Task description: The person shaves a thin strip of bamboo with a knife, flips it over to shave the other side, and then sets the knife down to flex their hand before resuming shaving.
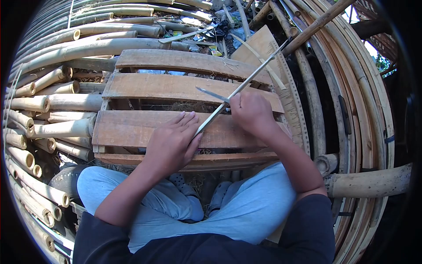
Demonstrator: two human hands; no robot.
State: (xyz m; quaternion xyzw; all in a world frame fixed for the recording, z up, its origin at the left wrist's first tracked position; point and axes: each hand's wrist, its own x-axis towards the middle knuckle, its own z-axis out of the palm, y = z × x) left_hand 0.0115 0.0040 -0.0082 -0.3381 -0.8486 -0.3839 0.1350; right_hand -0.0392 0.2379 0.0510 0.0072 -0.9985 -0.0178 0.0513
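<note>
My left hand [172, 143] grips the near end of a long thin bamboo strip [255, 72], which slants up to the right over a wooden pallet [132, 127]. My right hand [250, 112] is closed around a knife [212, 93]; its blade points left and lies against the strip. Both hands hover just above the pallet's slats. My knees in light blue trousers [246, 207] sit below the pallet's near edge.
Stacked bamboo poles [44, 105] lie to the left and behind the pallet. Curved bamboo lengths [351, 110] arc along the right side. A thick pole [369, 182] juts in at the lower right. A plank [263, 44] leans behind the pallet among litter.
</note>
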